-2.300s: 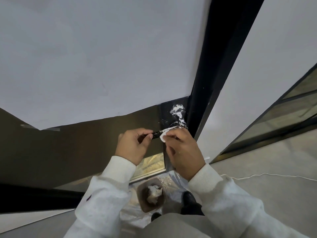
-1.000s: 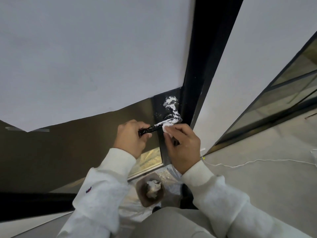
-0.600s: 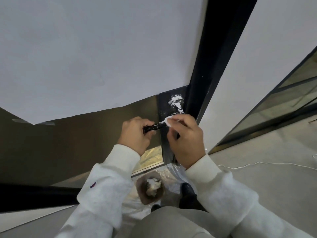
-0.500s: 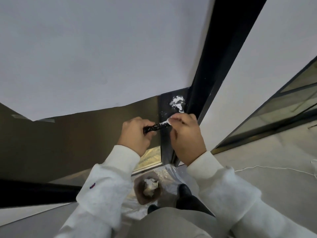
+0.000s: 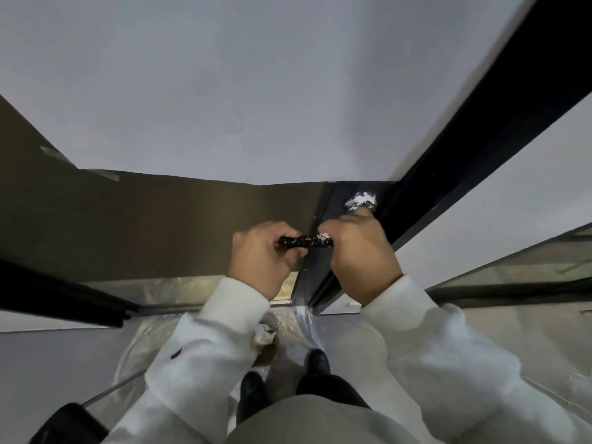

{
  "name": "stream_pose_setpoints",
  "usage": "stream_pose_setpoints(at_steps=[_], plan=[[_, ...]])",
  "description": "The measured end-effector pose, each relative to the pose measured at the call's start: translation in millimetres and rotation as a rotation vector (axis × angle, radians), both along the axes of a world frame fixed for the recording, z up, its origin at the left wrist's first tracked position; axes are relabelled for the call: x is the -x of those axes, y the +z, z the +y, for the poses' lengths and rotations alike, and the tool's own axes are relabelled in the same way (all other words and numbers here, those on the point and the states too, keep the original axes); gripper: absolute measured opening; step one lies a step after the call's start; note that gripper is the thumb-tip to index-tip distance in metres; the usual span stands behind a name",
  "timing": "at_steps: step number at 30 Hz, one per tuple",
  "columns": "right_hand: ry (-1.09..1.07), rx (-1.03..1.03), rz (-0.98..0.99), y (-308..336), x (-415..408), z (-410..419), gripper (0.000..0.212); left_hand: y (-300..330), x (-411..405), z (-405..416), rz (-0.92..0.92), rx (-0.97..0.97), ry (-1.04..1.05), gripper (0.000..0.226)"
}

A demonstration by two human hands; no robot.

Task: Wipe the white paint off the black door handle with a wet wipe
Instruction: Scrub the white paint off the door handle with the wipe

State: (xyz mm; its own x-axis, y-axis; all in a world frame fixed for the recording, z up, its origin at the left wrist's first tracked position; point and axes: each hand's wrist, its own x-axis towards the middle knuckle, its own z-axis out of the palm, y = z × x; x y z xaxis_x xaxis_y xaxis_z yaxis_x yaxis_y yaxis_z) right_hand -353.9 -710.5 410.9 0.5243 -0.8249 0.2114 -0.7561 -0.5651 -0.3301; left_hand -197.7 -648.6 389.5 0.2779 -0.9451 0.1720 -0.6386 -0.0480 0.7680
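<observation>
The black door handle (image 5: 306,242) runs level between my hands, its bare stretch flecked with small white specks. My left hand (image 5: 263,256) grips the handle's free end. My right hand (image 5: 360,251) is closed over the handle near the door, with a scrap of white wet wipe (image 5: 323,235) showing at its thumb side. A thick patch of white paint (image 5: 360,200) sits on the black door plate just above my right hand. Most of the wipe is hidden inside the fist.
The black door frame (image 5: 464,129) rises diagonally to the upper right. On the floor lie clear plastic sheeting (image 5: 298,322) and a brown bowl with crumpled used wipes (image 5: 264,331), partly behind my left sleeve. My black shoes (image 5: 315,362) stand below. A black object (image 5: 69,423) is at bottom left.
My right hand has closed further over the handle near the door, hiding more of the wipe. My left hand keeps its grip. The view has tilted down, showing more floor.
</observation>
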Motion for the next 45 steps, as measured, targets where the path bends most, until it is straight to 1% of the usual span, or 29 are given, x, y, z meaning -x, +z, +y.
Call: stream_pose_setpoints(at_steps=[3,5,8,12,14,18,22,23,27,29,31,33,35,37,39,41,42,43,45], plan=[[0.073,-0.056,-0.002,-1,-10,4,0.027,-4,0,3,0.059,0.015,0.030,0.018],[0.073,-0.015,-0.061,4,-3,1,0.027,-7,-1,5,0.128,0.023,0.036,0.023],[0.034,0.022,-0.134,6,4,-5,0.024,-11,-6,9,0.175,0.016,0.023,0.030],[0.145,0.043,-0.062,-4,-4,7,0.034,-12,-13,10,0.163,0.014,-0.002,0.032],[0.183,0.081,-0.086,-8,3,14,0.037,-12,-15,10,0.154,0.005,0.006,0.031],[0.215,0.144,-0.132,-10,14,19,0.035,-11,-16,10,0.178,0.011,0.011,0.029],[0.186,0.141,-0.174,-8,-8,9,0.037,-7,-16,10,0.180,0.003,0.003,0.030],[0.206,0.134,-0.167,-8,-16,11,0.037,-6,-17,10,0.177,0.005,0.001,0.033],[0.275,0.109,-0.158,-12,-16,34,0.035,-4,-17,11,0.262,-0.020,0.004,0.067],[0.233,0.136,-0.169,-13,-12,28,0.032,-4,-18,11,0.305,-0.044,0.002,0.072],[0.194,0.161,-0.180,-13,-19,21,0.030,-3,-20,12,0.352,-0.045,-0.004,0.069],[0.236,0.170,-0.162,-17,-22,28,0.030,-1,-21,13,0.354,-0.037,-0.022,0.065],[0.244,0.202,-0.164,-20,-12,35,0.025,0,-22,15,0.322,-0.037,-0.042,0.058],[0.155,0.251,-0.222,-19,-2,33,0.019,1,-22,14,0.261,-0.033,-0.032,0.045],[0.105,0.279,-0.235,-20,-5,29,0.018,0,-21,12,0.205,-0.035,-0.018,0.033],[0.149,0.277,-0.204,-27,-8,35,0.022,-1,-21,11,0.181,-0.041,-0.019,0.028],[0.163,0.268,-0.195,-31,-5,39,0.021,0,-21,11,0.172,-0.046,-0.021,0.027],[0.151,0.262,-0.200,-35,2,41,0.018,1,-21,11,0.159,-0.050,-0.021,0.026],[0.076,0.266,-0.252,-39,12,40,0.021,5,-18,10,0.100,-0.053,-0.019,0.023]])
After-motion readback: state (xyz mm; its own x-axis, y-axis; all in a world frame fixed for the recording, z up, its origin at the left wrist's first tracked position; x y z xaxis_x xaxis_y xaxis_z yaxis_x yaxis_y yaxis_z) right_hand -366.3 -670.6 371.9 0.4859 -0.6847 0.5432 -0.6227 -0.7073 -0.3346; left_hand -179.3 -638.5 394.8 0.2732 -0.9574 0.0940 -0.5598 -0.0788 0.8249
